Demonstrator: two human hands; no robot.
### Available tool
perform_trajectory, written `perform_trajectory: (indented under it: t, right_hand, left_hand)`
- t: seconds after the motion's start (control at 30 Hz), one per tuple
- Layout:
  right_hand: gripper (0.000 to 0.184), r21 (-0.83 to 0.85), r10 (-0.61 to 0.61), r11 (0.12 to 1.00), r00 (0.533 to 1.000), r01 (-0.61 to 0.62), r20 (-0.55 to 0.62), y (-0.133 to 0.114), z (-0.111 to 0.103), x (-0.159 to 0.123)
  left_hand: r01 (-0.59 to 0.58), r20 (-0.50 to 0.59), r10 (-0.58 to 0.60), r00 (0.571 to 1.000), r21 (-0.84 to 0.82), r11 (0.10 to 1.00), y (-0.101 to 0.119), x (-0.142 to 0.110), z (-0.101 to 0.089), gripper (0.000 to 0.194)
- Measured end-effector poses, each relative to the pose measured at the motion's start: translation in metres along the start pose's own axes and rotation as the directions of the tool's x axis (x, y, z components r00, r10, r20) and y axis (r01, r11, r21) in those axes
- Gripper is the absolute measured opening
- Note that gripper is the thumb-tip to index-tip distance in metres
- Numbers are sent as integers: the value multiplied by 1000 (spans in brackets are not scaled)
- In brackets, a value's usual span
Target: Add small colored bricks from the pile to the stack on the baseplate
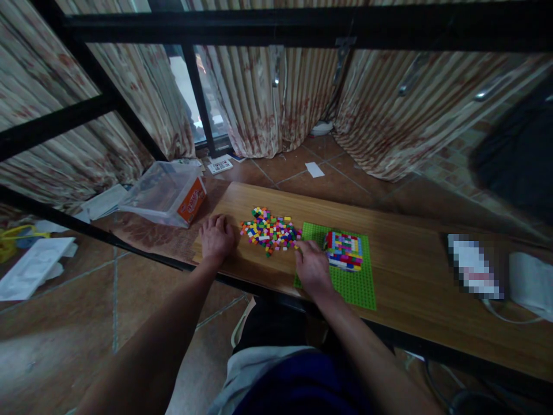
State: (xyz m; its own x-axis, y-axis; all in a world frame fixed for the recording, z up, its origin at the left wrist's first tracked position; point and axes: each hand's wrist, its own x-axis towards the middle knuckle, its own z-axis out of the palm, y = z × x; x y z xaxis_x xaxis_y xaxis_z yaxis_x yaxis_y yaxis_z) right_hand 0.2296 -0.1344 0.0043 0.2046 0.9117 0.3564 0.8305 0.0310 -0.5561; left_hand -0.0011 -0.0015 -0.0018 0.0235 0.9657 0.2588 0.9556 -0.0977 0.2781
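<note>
A heap of small coloured toy bricks (270, 230) lies loose on the wooden table. To its left, my left hand (217, 237) rests on the tabletop with its fingers laid down and slightly bent, holding nothing. At the heap's right edge, my right hand (314, 268) reaches over the left part of a green studded baseplate (365, 288). Its fingertips are drawn together beside the outermost bricks; whether a brick is between them is too small to make out. On the baseplate stands a low, layered multicoloured brick build (344, 251), just right of my right hand.
The wooden table (410, 253) runs long to the right, where a blurred-out object (474, 266) and a white device (531, 282) with a cable lie. A clear plastic bin (162, 193) with an orange label stands at the left. Dark metal bars (276, 26) cross above.
</note>
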Motion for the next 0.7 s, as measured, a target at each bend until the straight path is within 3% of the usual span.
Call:
perform_trajectory:
  t: [0.13,0.33,0.5,0.7]
  right_hand:
    - [25,-90,45,995,999,-43,19,6,17,11]
    - [27,-123,84,990,994,-74,72,1,15,11]
    - [32,-39,14,999,1000,-14,8,-4,0,-9]
    - [27,84,37,996,997,-31,-72,5,-37,-33]
  left_hand:
    - [4,2,-4,1000,3,1000,1,0,-1,41]
    - [-1,-10,1,1000,21,1000,1,1,0,41]
    - [-5,-18,5,1000,16,1000,0,1,1,40]
    - [-10,-13,10,1000,1,1000,0,2,1,40]
